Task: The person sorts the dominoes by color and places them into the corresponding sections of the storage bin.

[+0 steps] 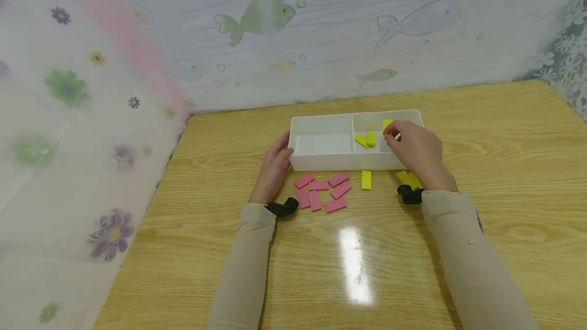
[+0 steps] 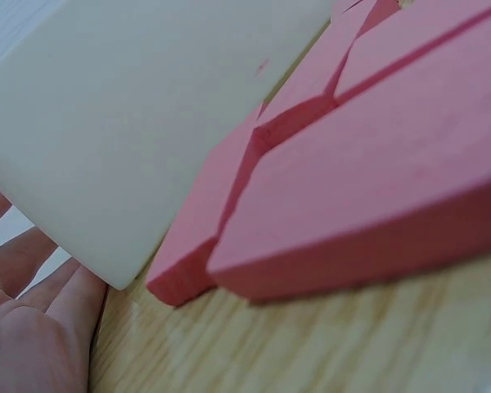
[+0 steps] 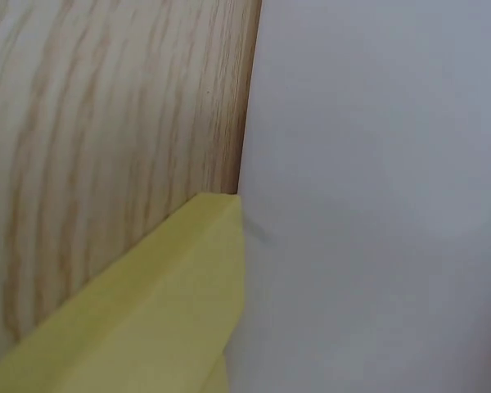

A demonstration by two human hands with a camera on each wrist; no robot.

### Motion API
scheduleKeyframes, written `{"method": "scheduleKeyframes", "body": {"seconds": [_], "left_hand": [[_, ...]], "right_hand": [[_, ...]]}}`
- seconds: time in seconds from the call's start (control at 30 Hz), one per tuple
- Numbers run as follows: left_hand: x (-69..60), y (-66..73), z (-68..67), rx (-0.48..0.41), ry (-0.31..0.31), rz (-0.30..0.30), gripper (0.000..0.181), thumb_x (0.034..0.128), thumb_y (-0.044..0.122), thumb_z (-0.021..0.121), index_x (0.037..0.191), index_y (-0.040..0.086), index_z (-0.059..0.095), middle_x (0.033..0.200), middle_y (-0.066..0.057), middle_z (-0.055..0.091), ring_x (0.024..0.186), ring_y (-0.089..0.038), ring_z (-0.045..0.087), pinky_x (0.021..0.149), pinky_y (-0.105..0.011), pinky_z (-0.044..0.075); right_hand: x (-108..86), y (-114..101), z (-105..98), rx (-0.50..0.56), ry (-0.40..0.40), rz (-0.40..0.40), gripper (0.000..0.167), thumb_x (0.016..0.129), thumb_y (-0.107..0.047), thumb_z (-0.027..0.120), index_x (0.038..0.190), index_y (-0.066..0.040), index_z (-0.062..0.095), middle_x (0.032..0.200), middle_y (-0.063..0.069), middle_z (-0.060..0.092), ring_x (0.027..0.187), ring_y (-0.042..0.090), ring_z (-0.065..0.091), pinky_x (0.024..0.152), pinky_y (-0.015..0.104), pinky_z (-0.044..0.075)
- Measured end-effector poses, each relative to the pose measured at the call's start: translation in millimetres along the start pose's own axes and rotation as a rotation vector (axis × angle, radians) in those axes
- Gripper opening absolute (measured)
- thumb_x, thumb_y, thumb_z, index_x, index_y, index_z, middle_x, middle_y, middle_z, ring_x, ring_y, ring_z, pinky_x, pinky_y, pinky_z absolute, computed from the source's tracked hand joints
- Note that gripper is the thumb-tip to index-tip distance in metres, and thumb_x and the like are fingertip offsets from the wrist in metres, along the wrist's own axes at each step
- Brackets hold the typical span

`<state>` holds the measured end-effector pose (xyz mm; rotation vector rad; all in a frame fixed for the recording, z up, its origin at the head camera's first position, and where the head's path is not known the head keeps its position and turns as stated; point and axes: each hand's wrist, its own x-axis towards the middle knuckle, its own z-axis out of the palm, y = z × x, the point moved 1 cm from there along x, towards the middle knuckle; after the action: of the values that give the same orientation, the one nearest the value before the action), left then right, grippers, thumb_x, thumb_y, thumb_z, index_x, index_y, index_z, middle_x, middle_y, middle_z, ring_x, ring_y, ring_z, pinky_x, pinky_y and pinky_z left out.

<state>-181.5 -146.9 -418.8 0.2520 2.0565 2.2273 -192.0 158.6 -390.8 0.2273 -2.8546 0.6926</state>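
Observation:
A white two-compartment box (image 1: 321,162) stands on the table. My left hand (image 1: 273,169) lies against its left end, thumb near the front corner; the left wrist view shows the fingers (image 2: 20,254) extended beside the white wall (image 2: 147,115). Over the right compartment, my right hand (image 1: 419,152) has thumb and index finger bent together around a small yellow block, mostly hidden by the fingertips. Yellow blocks (image 1: 371,139) lie inside that compartment, and another yellow block (image 1: 388,123) shows just behind the fingertips. The left compartment (image 1: 323,143) holds nothing.
Several pink blocks (image 1: 318,186) lie before the box's left half. One yellow block (image 1: 366,180) lies in front of the divider, and more yellow blocks (image 1: 405,179) sit beside the right wrist. A patterned curtain (image 1: 321,29) hangs behind the table (image 1: 192,248).

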Motion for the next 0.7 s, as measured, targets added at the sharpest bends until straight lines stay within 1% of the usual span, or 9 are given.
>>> {"method": "scheduleKeyframes", "body": {"seconds": [0.3, 0.5, 0.7], "left_hand": [[1.1, 1.3, 0.5, 0.008, 0.004, 0.003, 0.048, 0.0940, 0.011, 0.038, 0.141, 0.009, 0.026, 0.146, -0.006, 0.022, 0.132, -0.020, 0.021, 0.103, -0.038, 0.024], [1.6, 1.6, 0.7, -0.008, -0.002, 0.006, 0.049, 0.0938, 0.010, 0.038, 0.141, 0.008, 0.026, 0.146, -0.007, 0.021, 0.132, -0.021, 0.021, 0.103, -0.038, 0.024], [0.6, 0.1, 0.4, -0.028, 0.002, 0.001, 0.049, 0.0937, 0.010, 0.038, 0.141, 0.008, 0.025, 0.146, -0.007, 0.022, 0.132, -0.022, 0.021, 0.103, -0.041, 0.022]], "right_hand": [[-0.2, -0.7, -0.3, -0.020, -0.017, 0.010, 0.018, 0.088, -0.027, 0.052, 0.095, -0.014, 0.063, 0.088, 0.003, 0.064, 0.063, 0.020, 0.052, 0.047, 0.033, 0.036], [-0.9, -1.4, -0.1, -0.049, -0.029, 0.012, 0.023, 0.090, -0.030, 0.048, 0.096, -0.014, 0.063, 0.089, 0.003, 0.063, 0.062, 0.021, 0.051, 0.049, 0.036, 0.036], [-3.2, -4.0, 0.4, -0.076, -0.054, 0.021, 0.027, 0.091, -0.032, 0.045, 0.097, -0.013, 0.063, 0.089, 0.006, 0.063, 0.060, 0.022, 0.050, 0.047, 0.036, 0.035]]}}
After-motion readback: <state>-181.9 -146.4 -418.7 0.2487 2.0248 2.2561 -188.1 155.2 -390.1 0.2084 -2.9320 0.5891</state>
